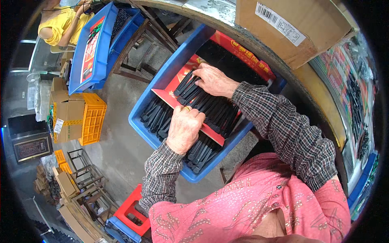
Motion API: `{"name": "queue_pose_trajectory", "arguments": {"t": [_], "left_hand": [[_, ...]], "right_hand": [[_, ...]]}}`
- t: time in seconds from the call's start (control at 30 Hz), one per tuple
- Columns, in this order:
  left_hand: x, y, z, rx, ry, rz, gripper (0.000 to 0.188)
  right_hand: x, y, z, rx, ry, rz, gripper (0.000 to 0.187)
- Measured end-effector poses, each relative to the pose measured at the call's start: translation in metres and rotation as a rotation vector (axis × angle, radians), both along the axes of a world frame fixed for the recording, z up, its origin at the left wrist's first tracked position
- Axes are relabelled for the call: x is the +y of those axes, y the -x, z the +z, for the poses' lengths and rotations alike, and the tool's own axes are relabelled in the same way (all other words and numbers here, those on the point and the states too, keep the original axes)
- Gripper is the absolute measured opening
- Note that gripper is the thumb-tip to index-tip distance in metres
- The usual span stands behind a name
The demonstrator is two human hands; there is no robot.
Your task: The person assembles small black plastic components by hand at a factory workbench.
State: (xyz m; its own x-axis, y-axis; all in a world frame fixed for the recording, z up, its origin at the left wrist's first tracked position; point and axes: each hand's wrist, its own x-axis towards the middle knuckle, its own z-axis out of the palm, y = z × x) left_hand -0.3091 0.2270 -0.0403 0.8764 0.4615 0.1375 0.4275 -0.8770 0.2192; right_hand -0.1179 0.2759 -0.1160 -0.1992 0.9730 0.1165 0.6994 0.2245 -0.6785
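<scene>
A blue plastic crate [139,115] stands before me, with red printed card lining part of it. Inside lie many slim black sticks [214,113] with thicker ends, some on the red card and others below its near edge. My left hand [184,127], with a ring on one finger, is closed over the near edge of the red card [212,135]. Across the crate, my right hand [212,79] curls its fingers over the far ends of a row of the black sticks. Its fingertips are partly hidden among them.
A cardboard box [291,28] rests on the bench at the upper right, with more black sticks [355,101] on that side. Another blue crate [91,48] stands at the upper left, near a person in yellow [60,26]. An orange crate [94,117] and a red stool [131,208] are on the left.
</scene>
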Motion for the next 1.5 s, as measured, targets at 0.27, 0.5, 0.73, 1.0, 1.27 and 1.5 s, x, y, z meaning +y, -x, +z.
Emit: {"name": "queue_pose_trajectory", "arguments": {"t": [0.27,0.5,0.73,1.0,1.27,1.5], "left_hand": [[-0.001,0.0,0.0,-0.016,0.033,0.013,0.007],[0.002,-0.001,-0.003,-0.006,0.016,-0.002,0.007],[0.002,0.002,-0.002,-0.009,0.029,0.002,0.006],[0.002,-0.002,-0.002,0.009,0.001,0.0,0.005],[0.001,-0.002,-0.002,0.055,-0.021,0.003,0.005],[0.005,-0.001,-0.006,0.138,-0.044,-0.048,0.005]], "right_hand": [[0.012,0.001,0.001,-0.049,-0.014,-0.105,0.023],[0.012,0.007,0.0,-0.059,-0.048,0.02,0.031],[-0.002,-0.001,-0.009,0.019,-0.227,-0.139,0.008],[-0.012,-0.005,0.011,-0.015,0.001,-0.018,0.033],[-0.044,-0.038,0.034,0.027,-0.081,-0.061,0.027],[-0.094,-0.066,0.061,0.09,-0.047,-0.061,0.028]]}}
